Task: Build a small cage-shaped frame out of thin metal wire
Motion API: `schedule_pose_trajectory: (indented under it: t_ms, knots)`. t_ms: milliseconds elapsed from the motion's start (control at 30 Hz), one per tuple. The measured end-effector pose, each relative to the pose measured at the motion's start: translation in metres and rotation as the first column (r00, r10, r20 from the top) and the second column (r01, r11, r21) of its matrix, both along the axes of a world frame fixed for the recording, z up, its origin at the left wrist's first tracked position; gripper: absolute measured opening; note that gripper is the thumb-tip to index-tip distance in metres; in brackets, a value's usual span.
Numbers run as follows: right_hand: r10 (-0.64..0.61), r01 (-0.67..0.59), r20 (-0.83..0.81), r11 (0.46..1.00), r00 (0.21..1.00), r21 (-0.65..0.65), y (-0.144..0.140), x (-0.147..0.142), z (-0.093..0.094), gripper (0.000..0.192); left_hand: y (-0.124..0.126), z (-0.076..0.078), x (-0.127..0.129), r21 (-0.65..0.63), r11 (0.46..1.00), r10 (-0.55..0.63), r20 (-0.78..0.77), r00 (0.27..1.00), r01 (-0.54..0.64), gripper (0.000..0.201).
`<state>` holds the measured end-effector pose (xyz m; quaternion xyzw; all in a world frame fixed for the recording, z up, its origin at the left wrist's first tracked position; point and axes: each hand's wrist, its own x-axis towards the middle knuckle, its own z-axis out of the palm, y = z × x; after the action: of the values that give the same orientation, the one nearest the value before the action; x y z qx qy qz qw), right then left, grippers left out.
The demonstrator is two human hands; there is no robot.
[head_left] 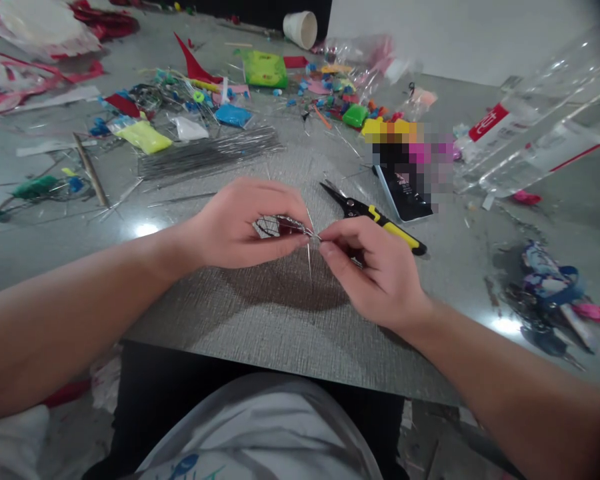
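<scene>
Over the grey table my left hand [255,223] pinches a small piece made of thin, twisted silvery wire [293,225]. Part of this wire piece shows inside the curl of the fingers; the rest is hidden. Thumb and forefinger of my right hand [380,263] grip the wire's end, just right of the left fingertips. Fine wire ends stick out above and below the pinch. Beyond my right hand lie pliers [367,212] with black and yellow handles, their jaws pointing to the upper left.
A bundle of straight wires [215,153] lies behind my left hand. A phone [403,190] rests past the pliers, near clear plastic bottles [540,120]. Colourful clay packets [143,135] and scraps spread across the back. A white cup [300,30] lies on its side.
</scene>
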<state>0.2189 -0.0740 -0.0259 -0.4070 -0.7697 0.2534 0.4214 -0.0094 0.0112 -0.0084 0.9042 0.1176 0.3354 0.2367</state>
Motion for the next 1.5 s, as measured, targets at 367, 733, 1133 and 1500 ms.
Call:
schedule_pose_trajectory:
  t_ms: [367, 733, 1133, 1500]
  knots:
    - [-0.012, 0.011, 0.037, 1.000, 0.999, 0.011, 0.001, 0.000, -0.001, 0.009, -0.001, -0.003, -0.001, -0.087, 0.993, 0.077, -0.044, 0.996, -0.080, 0.008]
    - [0.001, -0.001, 0.003, 1.000, 1.000, -0.016, 0.004, 0.001, 0.004, 0.009, -0.002, -0.002, 0.001, -0.056, 0.986, 0.157, -0.044, 0.987, -0.159, 0.009]
    - [0.008, -0.017, -0.070, 0.992, 0.998, -0.129, 0.010, 0.006, 0.000, 0.009, -0.003, 0.000, 0.000, -0.239, 0.959, 0.132, -0.106, 0.986, -0.154, 0.013]
    - [-0.013, 0.003, -0.060, 0.985, 0.998, -0.173, 0.014, 0.003, 0.003, 0.011, -0.003, 0.000, 0.003, -0.515, 0.835, 0.130, -0.153, 0.980, -0.192, 0.007]
